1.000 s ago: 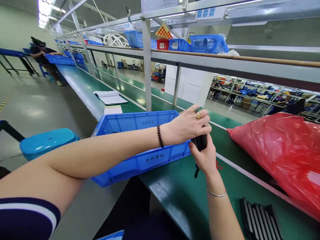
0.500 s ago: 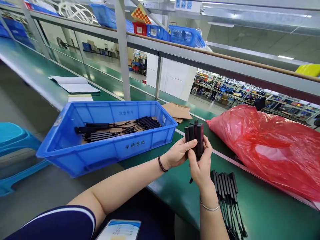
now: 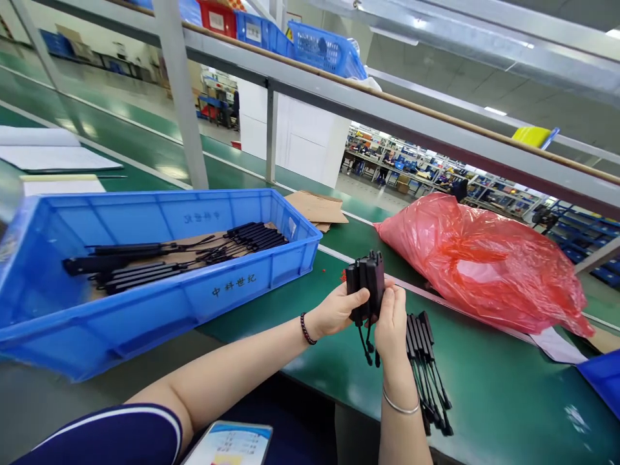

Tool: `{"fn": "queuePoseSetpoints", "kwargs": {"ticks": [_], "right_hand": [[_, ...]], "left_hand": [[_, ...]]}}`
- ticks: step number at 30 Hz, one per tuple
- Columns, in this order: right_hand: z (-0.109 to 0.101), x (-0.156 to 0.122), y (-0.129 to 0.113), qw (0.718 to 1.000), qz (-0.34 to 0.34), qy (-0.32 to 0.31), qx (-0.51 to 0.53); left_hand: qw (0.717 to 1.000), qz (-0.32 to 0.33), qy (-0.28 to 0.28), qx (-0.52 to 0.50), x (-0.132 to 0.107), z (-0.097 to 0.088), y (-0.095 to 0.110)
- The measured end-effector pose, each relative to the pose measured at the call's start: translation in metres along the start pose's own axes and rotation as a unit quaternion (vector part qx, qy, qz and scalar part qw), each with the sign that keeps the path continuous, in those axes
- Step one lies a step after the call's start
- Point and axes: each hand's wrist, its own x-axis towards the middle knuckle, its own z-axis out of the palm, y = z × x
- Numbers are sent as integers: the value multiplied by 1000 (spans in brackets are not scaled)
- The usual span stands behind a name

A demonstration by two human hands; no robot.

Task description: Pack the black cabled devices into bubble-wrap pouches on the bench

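Observation:
Both my hands hold one upright bundle of slim black box-shaped modules (image 3: 365, 281) above the green table. My left hand (image 3: 336, 310) grips its left side, thumb across the front. Flat along the right side lies my right hand (image 3: 393, 316), its fingers closed against the bundle. Short black cables with plug-like ends dangle below. Just right of my right wrist, a row of similar modules (image 3: 420, 339) lies on the table, cables toward me. More black modules (image 3: 256, 237) lie in the blue crate (image 3: 271, 279) on the left, over brown cardboard.
Behind the hands are flat cardboard pieces (image 3: 317, 208) and a large red plastic bag (image 3: 465, 252). An open notebook (image 3: 53, 155) lies at far left. A metal shelf rail (image 3: 310, 81) with blue baskets (image 3: 324, 48) crosses above. A blue bin edge (image 3: 603, 381) shows at right.
The view has swung right, so the crate sits further left. The bundle remains in both hands, and its cables now show hanging below. My right hand has straightened along its side.

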Motion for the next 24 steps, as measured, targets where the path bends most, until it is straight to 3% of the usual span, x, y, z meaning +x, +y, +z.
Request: {"fn": "queuePoseSetpoints", "kwargs": {"ticks": [4,10,15,19,24], "right_hand": [[9,-2,2,999,50,-13,-8],[22,-7,7,994,-2,-94,-47],[29,3,11,985,53,-157,39],[33,2,16,970,75,-159,171],[39,-7,10,961,58,-164,216]], "left_hand": [[999,13,50,-8,1,-7,-5],[988,26,150,-36,3,-16,-7],[984,21,175,23,10,-23,15],[983,65,169,45,14,-21,41],[985,44,165,23,9,-12,58]]}}
